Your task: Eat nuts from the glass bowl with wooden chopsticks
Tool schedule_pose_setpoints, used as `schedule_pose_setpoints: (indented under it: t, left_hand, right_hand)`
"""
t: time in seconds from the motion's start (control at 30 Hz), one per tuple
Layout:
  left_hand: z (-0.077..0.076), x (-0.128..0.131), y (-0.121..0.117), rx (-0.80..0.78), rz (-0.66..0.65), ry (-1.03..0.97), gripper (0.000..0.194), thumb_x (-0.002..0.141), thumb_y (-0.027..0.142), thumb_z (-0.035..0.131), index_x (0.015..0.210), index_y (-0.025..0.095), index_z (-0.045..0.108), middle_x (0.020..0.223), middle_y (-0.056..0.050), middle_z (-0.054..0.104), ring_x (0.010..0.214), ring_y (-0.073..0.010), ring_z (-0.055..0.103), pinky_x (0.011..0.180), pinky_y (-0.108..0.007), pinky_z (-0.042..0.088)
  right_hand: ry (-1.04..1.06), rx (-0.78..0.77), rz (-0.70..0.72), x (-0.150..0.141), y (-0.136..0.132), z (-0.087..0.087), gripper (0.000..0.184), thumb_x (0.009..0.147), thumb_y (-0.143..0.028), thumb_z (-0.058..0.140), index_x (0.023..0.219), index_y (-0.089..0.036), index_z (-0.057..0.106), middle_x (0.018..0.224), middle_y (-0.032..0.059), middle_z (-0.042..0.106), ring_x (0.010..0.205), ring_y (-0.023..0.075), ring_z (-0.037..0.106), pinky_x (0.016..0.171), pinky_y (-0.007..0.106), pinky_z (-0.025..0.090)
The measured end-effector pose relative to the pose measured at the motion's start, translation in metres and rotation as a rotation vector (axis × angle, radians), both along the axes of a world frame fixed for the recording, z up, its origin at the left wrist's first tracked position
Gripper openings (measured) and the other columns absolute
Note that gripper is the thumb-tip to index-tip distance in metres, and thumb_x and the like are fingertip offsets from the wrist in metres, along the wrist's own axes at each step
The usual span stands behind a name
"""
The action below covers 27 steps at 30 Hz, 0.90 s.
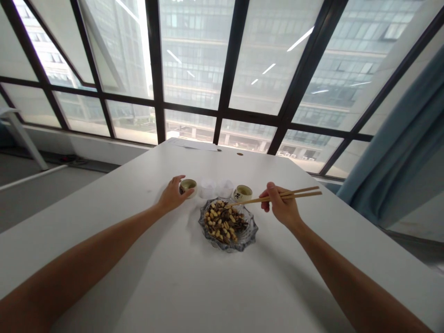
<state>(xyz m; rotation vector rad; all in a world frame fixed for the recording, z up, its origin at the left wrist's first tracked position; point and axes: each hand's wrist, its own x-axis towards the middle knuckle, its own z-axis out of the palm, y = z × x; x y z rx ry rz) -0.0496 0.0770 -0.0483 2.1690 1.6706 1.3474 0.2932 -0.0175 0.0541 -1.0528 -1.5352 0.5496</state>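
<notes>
My right hand (pixel 280 203) grips a pair of wooden chopsticks (pixel 301 192), whose tips reach over the far side of a scalloped glass dish (pixel 250 238). Pale peanut-like pieces mixed with dark, thin strips (pixel 225 219) fill much of that dish. On the left, my left hand (pixel 173 194) curves around the side of a small ceramic cup (pixel 188 186), thumb on its near side and fingers behind. A second ceramic cup (pixel 242 193) with dark lettering stands just behind the dish. Between these cups are two small white cups (pixel 208 188), faint against the table.
The white table (pixel 156 282) runs toward a wall of dark-framed windows (pixel 222 112). White paper (pixel 196 145) and a small brown round object (pixel 239 154) lie near its far edge. A blue curtain (pixel 398 148) hangs at right.
</notes>
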Motion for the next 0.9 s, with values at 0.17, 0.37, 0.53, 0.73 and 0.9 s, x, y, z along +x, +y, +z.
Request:
schedule_pose_setpoints:
  t: [0.17, 0.37, 0.53, 0.73, 0.9]
  left_hand:
    - [0.003, 0.001, -0.003, -0.078, -0.056, -0.031, 0.064, 0.083, 0.056, 0.062, 0.132, 0.017, 0.048, 0.123, -0.013, 0.065, 0.106, -0.0262, 0.065, 0.095, -0.042, 0.052]
    - [0.003, 0.001, -0.001, -0.098, -0.081, -0.07, 0.068, 0.081, 0.057, 0.062, 0.133, 0.016, 0.049, 0.118, -0.013, 0.068, 0.101, -0.0255, 0.066, 0.09, -0.04, 0.054]
    - [-0.001, 0.0, 0.003, -0.076, -0.087, -0.076, 0.071, 0.081, 0.057, 0.063, 0.135, 0.014, 0.05, 0.124, -0.016, 0.066, 0.108, -0.0282, 0.065, 0.095, -0.043, 0.052]
    - [-0.002, -0.001, 0.004, -0.071, -0.085, -0.031, 0.073, 0.083, 0.06, 0.059, 0.137, 0.012, 0.051, 0.132, -0.018, 0.062, 0.118, -0.0313, 0.061, 0.101, -0.045, 0.049]
    - [0.001, -0.001, 0.003, -0.077, -0.091, -0.029, 0.073, 0.082, 0.06, 0.06, 0.137, 0.013, 0.052, 0.135, -0.017, 0.061, 0.121, -0.031, 0.06, 0.104, -0.044, 0.048]
  right_hand:
    - [-0.133, -0.013, 0.104, 0.001, -0.004, 0.003, 0.057, 0.085, -0.071, 0.059, 0.066, -0.019, 0.069, 0.048, 0.0029, 0.062, 0.042, 0.0148, 0.056, 0.041, 0.026, 0.046]
    - [-0.294, -0.114, 0.22, -0.002, -0.01, 0.006, 0.06, 0.085, -0.072, 0.057, 0.061, -0.018, 0.068, 0.047, 0.0036, 0.062, 0.041, 0.014, 0.056, 0.039, 0.024, 0.043]
    - [-0.2, -0.108, 0.144, 0.005, -0.01, 0.01, 0.063, 0.083, -0.075, 0.058, 0.059, -0.017, 0.067, 0.041, 0.0026, 0.057, 0.034, 0.012, 0.049, 0.034, 0.023, 0.037]
    - [-0.229, 0.011, 0.053, 0.007, -0.01, 0.012, 0.058, 0.087, -0.071, 0.056, 0.066, -0.018, 0.07, 0.049, 0.0036, 0.062, 0.041, 0.0138, 0.055, 0.039, 0.024, 0.042]
    - [-0.411, 0.049, 0.11, 0.004, -0.011, 0.012, 0.057, 0.091, -0.065, 0.053, 0.06, -0.019, 0.066, 0.051, 0.0042, 0.064, 0.045, 0.0143, 0.058, 0.044, 0.025, 0.044]
